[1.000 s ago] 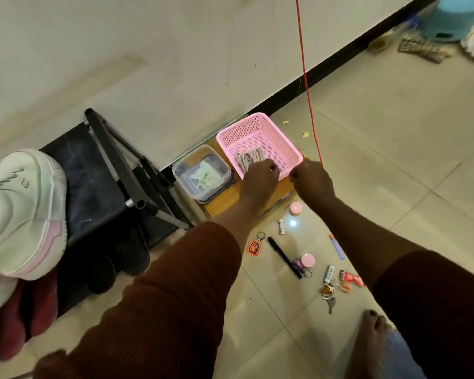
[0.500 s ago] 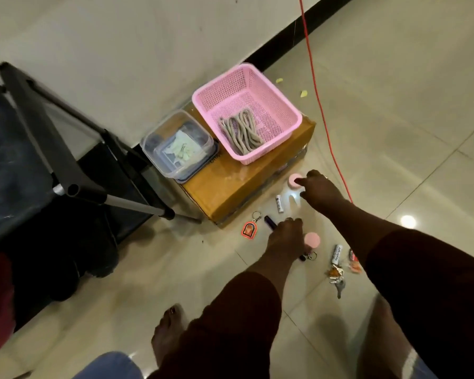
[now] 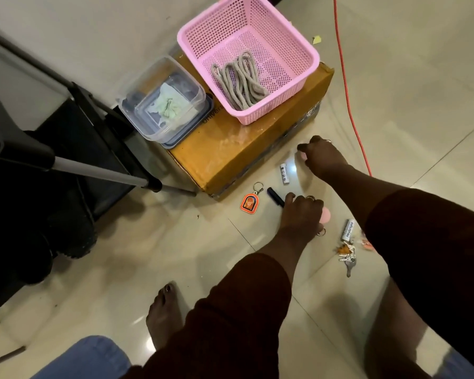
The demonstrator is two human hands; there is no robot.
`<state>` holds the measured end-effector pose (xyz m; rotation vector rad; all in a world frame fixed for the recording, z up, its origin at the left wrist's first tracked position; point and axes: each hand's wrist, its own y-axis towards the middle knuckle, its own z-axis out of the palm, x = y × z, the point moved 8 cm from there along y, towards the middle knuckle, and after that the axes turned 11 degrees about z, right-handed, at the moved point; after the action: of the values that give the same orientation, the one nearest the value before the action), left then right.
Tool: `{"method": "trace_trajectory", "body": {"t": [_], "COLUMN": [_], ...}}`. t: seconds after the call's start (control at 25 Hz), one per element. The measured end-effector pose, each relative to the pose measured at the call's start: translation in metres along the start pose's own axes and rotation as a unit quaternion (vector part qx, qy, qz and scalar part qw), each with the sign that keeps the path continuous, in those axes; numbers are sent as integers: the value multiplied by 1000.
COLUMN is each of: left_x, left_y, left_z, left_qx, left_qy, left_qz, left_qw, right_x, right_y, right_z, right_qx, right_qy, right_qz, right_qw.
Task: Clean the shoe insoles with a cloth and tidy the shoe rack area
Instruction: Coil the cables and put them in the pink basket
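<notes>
One pen beside left hand

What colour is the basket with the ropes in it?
Pink. The basket sits on the cardboard box, clearest in the head view.

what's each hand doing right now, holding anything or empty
Left hand: closing on the black pen on the floor.
Right hand: fingers curled around a small pink object.

Pink mesh basket, grey laces, orange keychain
</notes>
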<state>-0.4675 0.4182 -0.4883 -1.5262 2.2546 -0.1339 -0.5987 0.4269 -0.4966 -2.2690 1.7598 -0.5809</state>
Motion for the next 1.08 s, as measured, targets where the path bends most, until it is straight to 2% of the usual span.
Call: {"method": "trace_trajectory", "body": {"t": [0.24,0.4,0.56,0.64,0.72,0.8,0.92,1.08], "left_x": [5,19,21,32,56,88,132,151], "left_y": [-7,-20,-41,-45,-42,-30,-4,27], "left_z": [-42,-101,-193,-241,-282,-304,-303,-296], "left_qx": [-81,-126,-266,-350,-396,-376,-266,-175], "left_qy": [-84,-106,-46,-43,-66,-94,-80,-49], "left_qz": [-51,-20,43,37,2,-83,-206,-228], "left_qw": [992,986,962,935,916,918,938,957], "right_x": [-17,-21,-21,-12,5,28,64,86], "right_y": [-34,-61,-82,-83,-78,-69,-50,-23], "right_z": [-30,-82,-161,-200,-234,-259,-263,-234], "right_qx": [-53,-128,-225,-273,-304,-304,-252,-144], "right_qy": [108,206,283,299,302,276,190,88], "right_qz": [44,96,111,84,51,20,-17,-20], "right_qw": [992,965,926,910,902,911,949,985]}}
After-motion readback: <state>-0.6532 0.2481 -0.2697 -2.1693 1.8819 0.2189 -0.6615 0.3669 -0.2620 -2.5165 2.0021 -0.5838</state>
